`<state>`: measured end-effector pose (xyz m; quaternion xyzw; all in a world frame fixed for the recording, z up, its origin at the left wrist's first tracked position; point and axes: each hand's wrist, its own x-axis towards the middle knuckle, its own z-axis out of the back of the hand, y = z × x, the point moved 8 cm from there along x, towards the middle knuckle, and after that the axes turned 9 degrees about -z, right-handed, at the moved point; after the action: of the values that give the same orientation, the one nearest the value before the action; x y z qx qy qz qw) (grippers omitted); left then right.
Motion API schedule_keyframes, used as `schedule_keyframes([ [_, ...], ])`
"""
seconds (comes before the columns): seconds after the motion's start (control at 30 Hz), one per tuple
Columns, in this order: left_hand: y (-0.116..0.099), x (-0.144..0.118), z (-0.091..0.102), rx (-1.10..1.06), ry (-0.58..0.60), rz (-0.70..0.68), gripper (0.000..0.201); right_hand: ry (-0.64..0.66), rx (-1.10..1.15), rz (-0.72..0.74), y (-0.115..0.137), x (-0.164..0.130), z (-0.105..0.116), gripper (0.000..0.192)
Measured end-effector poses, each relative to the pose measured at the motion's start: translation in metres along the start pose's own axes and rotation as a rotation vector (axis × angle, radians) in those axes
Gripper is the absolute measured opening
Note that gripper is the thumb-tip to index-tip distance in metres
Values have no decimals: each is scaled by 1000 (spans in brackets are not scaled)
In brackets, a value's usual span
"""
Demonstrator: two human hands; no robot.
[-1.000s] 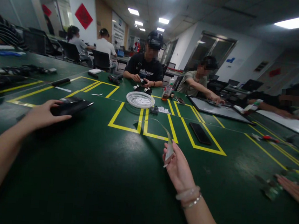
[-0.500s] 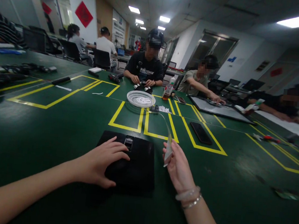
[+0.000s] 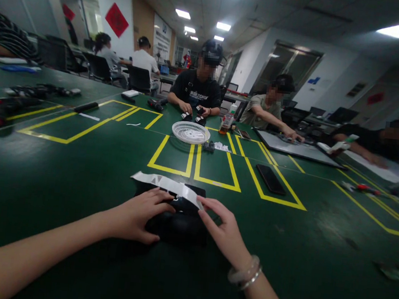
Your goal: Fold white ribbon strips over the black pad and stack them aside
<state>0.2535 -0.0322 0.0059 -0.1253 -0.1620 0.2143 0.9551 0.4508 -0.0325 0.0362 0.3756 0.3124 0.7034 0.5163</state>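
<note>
In front of me lies a flat black panel [image 3: 181, 230], partly covered by my hands. My left hand [image 3: 142, 214] rests on its left part, thumb and fingers spread. My right hand [image 3: 222, 229] pinches the right end of a white, slightly curled strip [image 3: 168, 184] between thumb and fingertips. The strip stretches leftward across the panel's far edge, above my left fingers, and has grey triangle marks near its left half. It hides most of the panel's small recess. I cannot tell whether the strip touches the panel.
Beyond the panel are yellow tape outlines, a white round basket [image 3: 190, 132], a small dark part [image 3: 209, 146] and a black phone [image 3: 270, 179]. A bottle [image 3: 226, 124] stands farther back. Across the green table [image 3: 77, 170] several people sit, one handling small parts. Dark tools lie at left.
My right hand has moved left and swung the strip from beside the panel to across its far edge. My left hand has stayed on the panel.
</note>
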Motion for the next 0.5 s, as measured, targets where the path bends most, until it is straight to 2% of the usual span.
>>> schedule_keyframes([
  [0.07, -6, -1, 3, 16, -37, -48, 66, 75, -130, 67, 6, -3, -8, 28],
  [0.23, -23, -6, 10, 86, -172, -225, 8, 207, -420, 196, 12, -10, -23, 29],
  [0.5, -42, -6, 7, 170, -198, -355, 13, 207, -637, 283, 10, -14, -30, 32],
])
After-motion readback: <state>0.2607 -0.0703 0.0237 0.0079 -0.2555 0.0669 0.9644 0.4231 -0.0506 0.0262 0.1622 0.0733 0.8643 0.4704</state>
